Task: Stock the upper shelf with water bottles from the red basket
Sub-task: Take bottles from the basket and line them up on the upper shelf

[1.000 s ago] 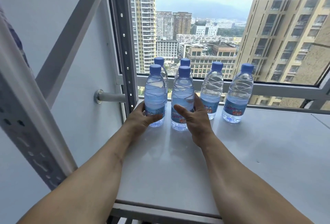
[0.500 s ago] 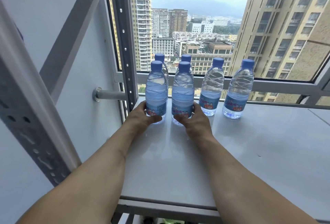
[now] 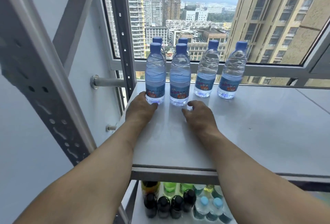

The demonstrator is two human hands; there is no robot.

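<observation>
Six bottles (image 3: 180, 77) on shelf (image 3: 250, 125); left hand (image 3: 141, 109) loosely touching 9 o'clock bottle (image 3: 155, 75), right hand (image 3: 198, 116) empty, half-open. Basket unseen; remainder unknown.

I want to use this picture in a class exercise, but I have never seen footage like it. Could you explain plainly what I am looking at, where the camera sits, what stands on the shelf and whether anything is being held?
There is no machine here: a person works with bare hands, and one wide-angle camera worn on the head looks forward and down along both forearms. Six water bottles with blue caps stand upright on the white upper shelf before a window. The left hand touches the base of the front left bottle. The right hand is open, just short of the front second bottle, holding nothing. Two more bottles stand behind these, and two to the right. Below, a lower shelf holds other drinks. The red basket is out of view.
</observation>
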